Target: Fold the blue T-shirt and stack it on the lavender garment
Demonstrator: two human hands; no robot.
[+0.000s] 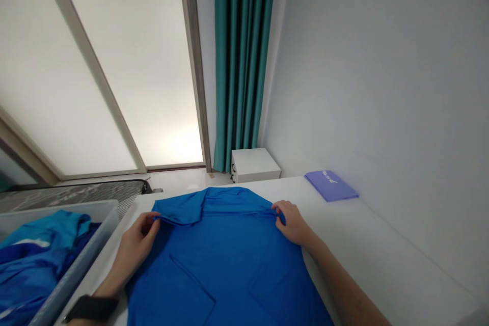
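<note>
A blue shirt (229, 260) lies spread over the white table, its lower part running out of the bottom of the view. Along the far edge, a strip of the fabric is turned over toward me. My left hand (139, 237) pinches the folded cloth at the left corner, thumb and fingers together. At the right end of the same fold, my right hand (292, 221) grips the cloth between thumb and fingers. A dark watch (91, 308) sits on the left wrist.
To the left stands a clear plastic bin (103, 239) with crumpled blue clothes (42, 260) inside. A folded purple cloth (330, 187) with white lettering lies at the white table's (355, 244) far right, by the wall. Beyond are a white cabinet (254, 160) and a green curtain (242, 61).
</note>
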